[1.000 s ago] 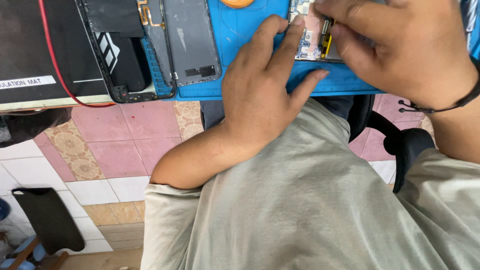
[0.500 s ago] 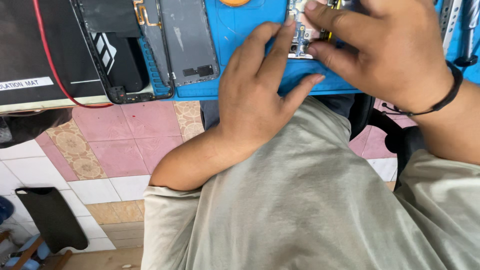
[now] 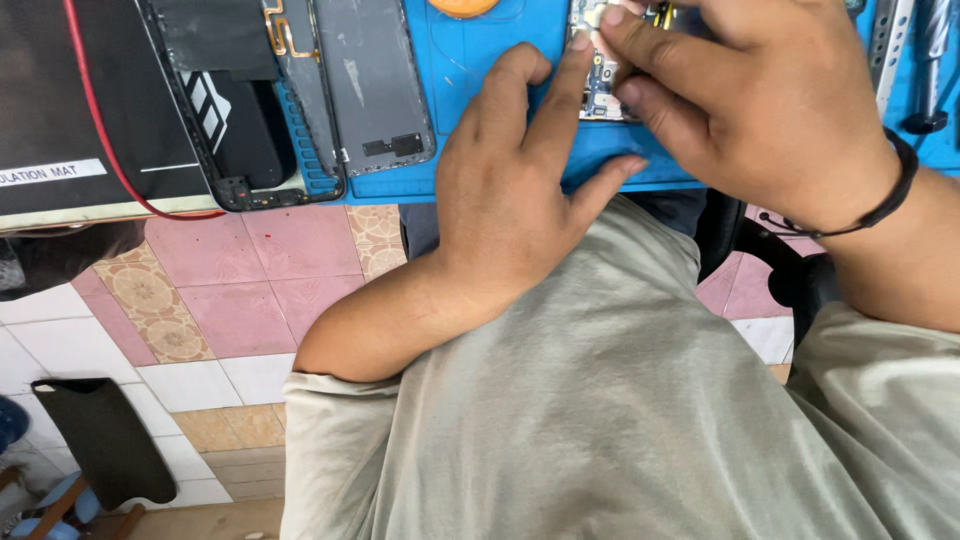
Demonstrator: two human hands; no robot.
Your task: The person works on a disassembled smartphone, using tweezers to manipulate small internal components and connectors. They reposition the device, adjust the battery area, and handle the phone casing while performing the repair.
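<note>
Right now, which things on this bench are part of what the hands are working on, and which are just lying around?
In hand:
left hand, pressing down beside the board
right hand, fingers on the board
small circuit board
blue work mat

Lying about:
grey phone back cover
black phone frame
red wire
orange disc
metal tools

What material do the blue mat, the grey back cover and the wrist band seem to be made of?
Blue mat: probably silicone or rubber; matte, with moulded recesses and a ribbed edge.
Grey back cover: likely plastic, possibly metal; smooth, dull sheen, with scuffs and cut-outs.
Wrist band on the right hand: thin black cord or elastic; the material cannot be told exactly.
</note>
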